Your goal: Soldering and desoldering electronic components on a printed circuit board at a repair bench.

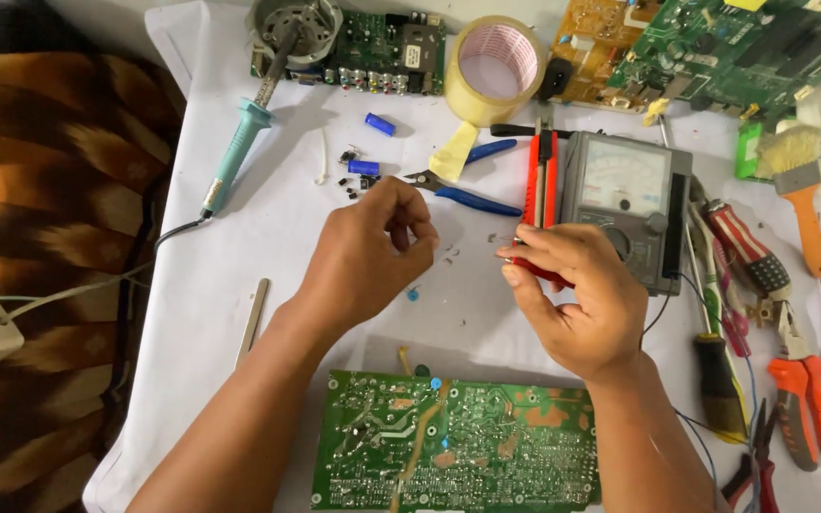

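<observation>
head view: both hands over a white-covered tabletop (pixel 230 285). left hand (pixel 368 252) is curled, fingertips pinched together near its top; something tiny may be between them, too small to tell. right hand (pixel 572 299) is half closed, thumb and fingers on a red probe (pixel 536 190) that runs up along the left edge of a grey analog multimeter (pixel 624 204); whether it actually grips the probe or just rests on it, cannot tell. between the hands, a few small specks and a small blue component (pixel 413 294) lie on the cloth. green circuit board (pixel 458 446) sits just below both wrists, solder side up. blue-handled cutters (pixel 467 195) lie just above the left hand, touching nothing. small blue capacitors (pixel 379 123) and dark bits nearby. teal-handled soldering iron (pixel 239 152) rests with tip in a round metal stand (pixel 295 27) at the top left. roll of tan tape (pixel 496 66) at top centre, more green boards (pixel 743 47) at top right. right edge: paintbrush with orange handle (pixel 805 199), screwdrivers (pixel 719 380), orange-handled pliers (pixel 805 408).
</observation>
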